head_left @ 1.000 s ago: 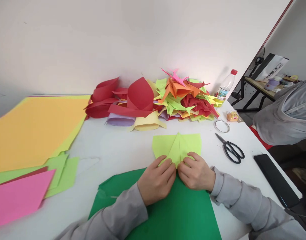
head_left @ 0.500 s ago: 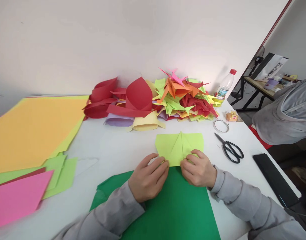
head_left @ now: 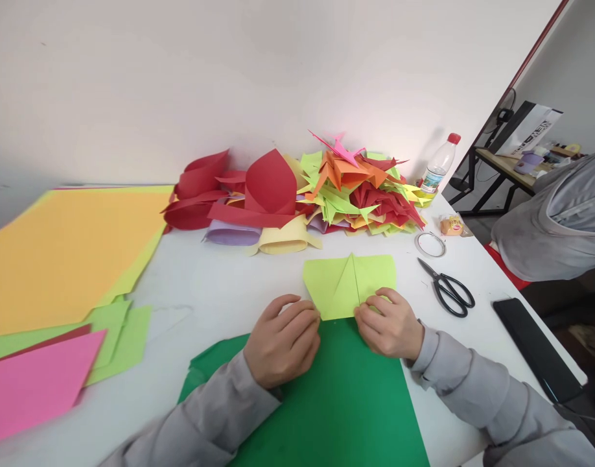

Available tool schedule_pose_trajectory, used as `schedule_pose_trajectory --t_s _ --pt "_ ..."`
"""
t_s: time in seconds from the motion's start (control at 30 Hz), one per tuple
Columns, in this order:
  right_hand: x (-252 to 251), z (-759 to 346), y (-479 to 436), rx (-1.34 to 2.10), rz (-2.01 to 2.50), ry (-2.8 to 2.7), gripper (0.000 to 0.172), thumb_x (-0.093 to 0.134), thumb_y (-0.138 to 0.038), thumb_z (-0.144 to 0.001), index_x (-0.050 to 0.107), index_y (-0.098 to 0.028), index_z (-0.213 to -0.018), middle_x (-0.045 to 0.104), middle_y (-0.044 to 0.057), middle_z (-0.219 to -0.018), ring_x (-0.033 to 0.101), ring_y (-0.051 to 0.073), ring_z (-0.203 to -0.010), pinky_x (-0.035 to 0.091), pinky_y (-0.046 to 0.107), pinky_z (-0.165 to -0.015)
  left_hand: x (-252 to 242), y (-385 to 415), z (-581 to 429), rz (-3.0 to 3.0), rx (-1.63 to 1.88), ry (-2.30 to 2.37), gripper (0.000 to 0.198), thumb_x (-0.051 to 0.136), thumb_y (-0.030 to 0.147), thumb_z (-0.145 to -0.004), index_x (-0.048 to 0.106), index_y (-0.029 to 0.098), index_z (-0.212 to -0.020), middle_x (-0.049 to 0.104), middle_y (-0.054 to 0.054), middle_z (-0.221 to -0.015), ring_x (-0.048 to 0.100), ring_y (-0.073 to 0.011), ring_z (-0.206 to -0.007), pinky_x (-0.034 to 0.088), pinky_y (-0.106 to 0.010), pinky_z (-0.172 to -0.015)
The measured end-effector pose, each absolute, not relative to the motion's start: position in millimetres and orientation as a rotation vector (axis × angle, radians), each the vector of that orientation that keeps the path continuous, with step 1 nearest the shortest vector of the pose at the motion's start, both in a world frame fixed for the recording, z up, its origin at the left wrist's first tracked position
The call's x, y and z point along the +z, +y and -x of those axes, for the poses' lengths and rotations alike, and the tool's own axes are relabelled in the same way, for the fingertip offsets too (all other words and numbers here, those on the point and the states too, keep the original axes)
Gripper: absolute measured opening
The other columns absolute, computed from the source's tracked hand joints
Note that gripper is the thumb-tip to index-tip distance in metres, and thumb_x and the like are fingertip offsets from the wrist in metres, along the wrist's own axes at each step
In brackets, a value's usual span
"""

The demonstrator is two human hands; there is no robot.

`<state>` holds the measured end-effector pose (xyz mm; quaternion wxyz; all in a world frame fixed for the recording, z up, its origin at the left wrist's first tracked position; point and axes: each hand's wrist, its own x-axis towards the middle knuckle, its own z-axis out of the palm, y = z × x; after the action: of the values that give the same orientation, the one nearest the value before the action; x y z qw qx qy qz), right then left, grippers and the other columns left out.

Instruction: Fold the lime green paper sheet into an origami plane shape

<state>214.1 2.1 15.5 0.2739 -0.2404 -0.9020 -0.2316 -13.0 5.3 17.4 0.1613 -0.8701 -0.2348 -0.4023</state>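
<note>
A partly folded lime-green paper [head_left: 349, 284] lies on the white table [head_left: 220, 285], its near edge resting on a dark green sheet [head_left: 341, 395]. My left hand [head_left: 282, 340] lies with curled fingers at the paper's lower left corner, fingertips touching its edge. My right hand [head_left: 389, 323] presses down on the paper's lower right part, fingers bent and pinching a fold. Both arms are in grey sleeves.
A heap of folded paper figures [head_left: 360, 191] and curled red, purple and yellow strips [head_left: 249, 207] lies by the wall. Orange, lime and pink sheets [head_left: 59, 259] lie left. Scissors [head_left: 448, 288], a tape ring [head_left: 430, 244], a bottle [head_left: 438, 165], a black phone [head_left: 535, 350] and another person's grey sleeve [head_left: 555, 220] are right.
Both hands have drawn apart along the lime paper's near edge, the left one sliding left and back. The paper's lower point is now folded flat, and the paper sits slightly further right.
</note>
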Motion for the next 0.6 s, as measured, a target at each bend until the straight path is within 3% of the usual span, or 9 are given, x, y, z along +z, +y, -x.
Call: schedule_pose_trajectory --t_s 0.17,0.27,0.37,0.47,0.6 --pt "17 -207 -1 -0.598 0.579 -2.453 0.019 0.053 -0.01 -0.087 0.062 -0.015 -0.072 0.063 0.004 -0.076 0.052 0.015 -0.073 0.042 0.035 -0.07 16 2 6 2.467 -1.17 -0.681 0.011 0.056 0.008 -0.078 0.062 0.011 -0.088 0.07 -0.011 -0.082 0.064 -0.025 -0.081 0.048 -0.043 -0.075" --pt "18 -202 -4 -0.56 0.545 -2.459 0.017 0.056 -0.011 -0.087 0.062 -0.014 -0.071 0.064 0.004 -0.076 0.053 0.015 -0.073 0.042 0.034 -0.07 13 1 2 2.526 -1.125 -0.56 0.011 0.055 0.007 -0.081 0.063 0.01 -0.088 0.07 -0.009 -0.078 0.063 -0.0233 -0.078 0.048 -0.04 -0.073" --pt "19 -203 -3 -0.511 0.588 -2.405 0.006 0.061 -0.015 -0.086 0.065 -0.012 -0.083 0.066 0.004 -0.077 0.055 0.016 -0.075 0.043 0.034 -0.07 9 3 3 2.534 -1.143 -0.504 0.015 0.05 0.004 -0.083 0.064 0.009 -0.088 0.07 -0.009 -0.077 0.062 -0.022 -0.077 0.048 -0.039 -0.073" --pt "18 -207 -1 -0.508 0.646 -2.373 0.01 0.063 -0.016 -0.085 0.065 -0.009 -0.092 0.067 0.005 -0.078 0.057 0.017 -0.078 0.044 0.033 -0.07 8 4 5 2.519 -1.155 -0.531 0.014 0.051 0.005 -0.084 0.064 0.009 -0.089 0.07 -0.009 -0.078 0.061 -0.0216 -0.078 0.049 -0.039 -0.072" --pt "18 -208 0 -0.547 0.595 -2.398 0.007 0.058 -0.009 -0.086 0.066 -0.01 -0.085 0.066 0.005 -0.076 0.057 0.016 -0.077 0.043 0.033 -0.068 9 4 3 2.533 -1.151 -0.529 0.013 0.052 0.005 -0.085 0.063 0.009 -0.089 0.07 -0.009 -0.079 0.061 -0.0211 -0.078 0.048 -0.038 -0.071"
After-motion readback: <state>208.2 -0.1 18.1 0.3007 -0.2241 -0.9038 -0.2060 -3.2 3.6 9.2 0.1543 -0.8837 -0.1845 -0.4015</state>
